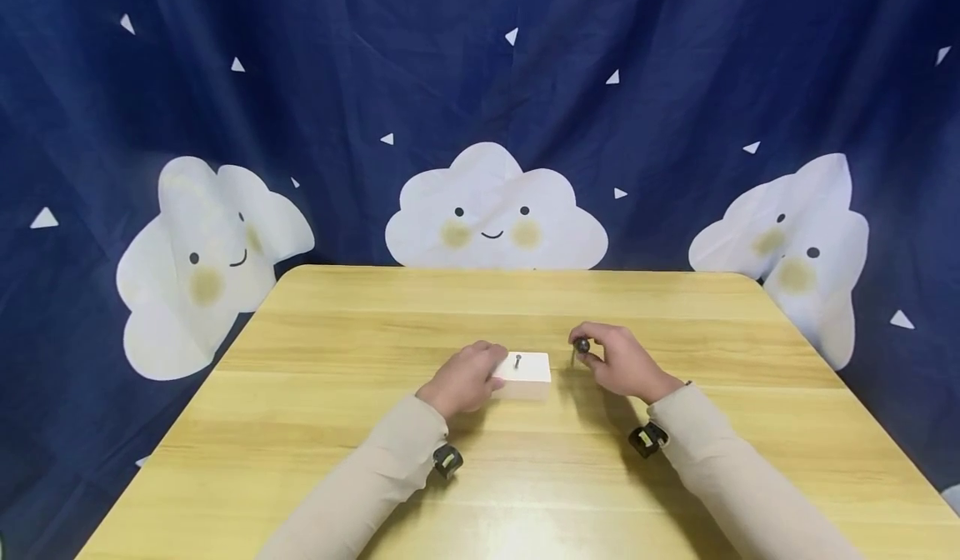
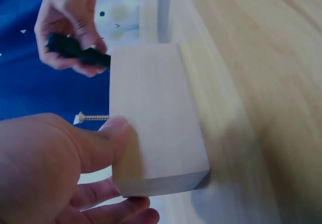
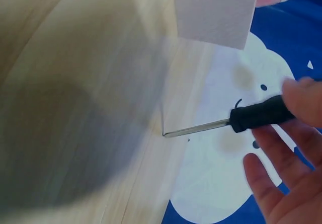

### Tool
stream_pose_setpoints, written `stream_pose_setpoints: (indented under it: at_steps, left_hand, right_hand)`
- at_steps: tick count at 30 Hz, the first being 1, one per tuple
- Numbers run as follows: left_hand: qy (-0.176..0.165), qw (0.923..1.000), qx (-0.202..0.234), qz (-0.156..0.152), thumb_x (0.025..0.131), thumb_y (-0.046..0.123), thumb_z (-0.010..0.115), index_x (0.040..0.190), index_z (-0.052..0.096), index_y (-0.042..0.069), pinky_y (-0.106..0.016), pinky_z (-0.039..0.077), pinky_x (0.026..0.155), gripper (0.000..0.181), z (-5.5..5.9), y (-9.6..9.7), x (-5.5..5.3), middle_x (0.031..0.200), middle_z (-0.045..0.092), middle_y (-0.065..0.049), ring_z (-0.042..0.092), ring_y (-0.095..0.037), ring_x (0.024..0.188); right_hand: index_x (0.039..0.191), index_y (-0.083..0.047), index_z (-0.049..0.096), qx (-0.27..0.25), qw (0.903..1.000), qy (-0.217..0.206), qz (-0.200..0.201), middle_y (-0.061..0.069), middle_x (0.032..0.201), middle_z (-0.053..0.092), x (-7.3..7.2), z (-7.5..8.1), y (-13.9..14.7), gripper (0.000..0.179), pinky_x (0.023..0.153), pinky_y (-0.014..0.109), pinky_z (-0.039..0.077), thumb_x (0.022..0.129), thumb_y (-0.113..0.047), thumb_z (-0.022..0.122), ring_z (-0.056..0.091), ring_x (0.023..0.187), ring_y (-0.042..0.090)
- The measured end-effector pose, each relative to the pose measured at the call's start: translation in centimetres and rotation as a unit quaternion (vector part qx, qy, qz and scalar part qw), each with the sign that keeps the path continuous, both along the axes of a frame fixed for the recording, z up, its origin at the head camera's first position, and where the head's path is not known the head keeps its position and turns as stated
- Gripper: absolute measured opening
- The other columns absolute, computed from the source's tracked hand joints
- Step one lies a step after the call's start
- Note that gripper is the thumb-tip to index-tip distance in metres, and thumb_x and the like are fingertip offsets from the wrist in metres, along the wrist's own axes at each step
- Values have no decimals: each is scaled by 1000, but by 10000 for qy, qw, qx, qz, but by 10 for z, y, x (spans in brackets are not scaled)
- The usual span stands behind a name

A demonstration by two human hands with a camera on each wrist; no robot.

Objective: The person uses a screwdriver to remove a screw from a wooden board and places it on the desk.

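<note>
A pale wooden block (image 1: 531, 370) lies on the table, with a metal screw (image 1: 517, 361) standing up out of its top face. My left hand (image 1: 467, 378) grips the block's left end; in the left wrist view the thumb presses the near side of the block (image 2: 153, 110), close to the threaded screw (image 2: 94, 117). To the right of the block, my right hand (image 1: 624, 363) holds a screwdriver (image 3: 264, 114) by its black handle, thumb on one side and fingers on the other. Its metal shaft points down, the tip at or just above the tabletop, apart from the block.
Both hands work over a wood-grain table (image 1: 360, 310). Behind its far edge hangs a dark blue curtain (image 1: 337, 60) with smiling white clouds. Black straps with small devices are on both wrists.
</note>
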State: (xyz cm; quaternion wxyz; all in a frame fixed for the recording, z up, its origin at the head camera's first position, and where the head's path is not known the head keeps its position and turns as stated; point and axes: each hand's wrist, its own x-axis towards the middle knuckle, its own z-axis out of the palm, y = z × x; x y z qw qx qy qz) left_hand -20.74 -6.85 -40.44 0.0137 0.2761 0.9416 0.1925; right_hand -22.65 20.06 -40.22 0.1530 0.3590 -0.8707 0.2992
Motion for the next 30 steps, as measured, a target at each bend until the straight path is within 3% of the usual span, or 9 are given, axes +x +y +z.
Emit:
stream_pose_setpoints:
  at_steps: [8, 15, 23, 30]
  left_hand:
    - [68, 9999, -153, 44, 89, 15, 70, 115, 63, 3, -41, 44, 102, 29, -1, 1, 0, 122, 62, -15, 57, -31, 116]
    - [-26, 9999, -169, 9, 89, 15, 70, 119, 62, 2, -40, 43, 104, 33, -2, 4, -1, 126, 61, -16, 55, -31, 119]
    - [207, 9992, -351, 40, 88, 13, 71, 97, 63, 7, -36, 52, 90, 14, 6, 8, -7, 109, 65, -11, 62, -26, 101]
    - [37, 9995, -315, 95, 88, 14, 72, 101, 63, 7, -37, 50, 95, 17, 4, 7, -5, 113, 65, -11, 61, -28, 106]
  right_hand:
    - [99, -4, 61, -589, 9973, -24, -448, 6, 85, 68, -3, -1, -3, 23, 74, 41, 58, 82, 10, 69, 67, 81, 23]
    - [112, 2, 55, -870, 9912, 8, -996, 11, 87, 68, -4, 6, -1, 30, 67, 39, 58, 85, 5, 68, 68, 72, 24]
    - [127, 4, 43, -1041, 9888, 263, -1039, 16, 88, 67, -12, 21, -1, 48, 61, 43, 57, 86, 5, 68, 68, 68, 26]
    - [132, 0, 41, -1297, 9852, 162, -1108, 24, 101, 65, -12, 22, 0, 54, 62, 44, 58, 86, 5, 68, 70, 72, 29]
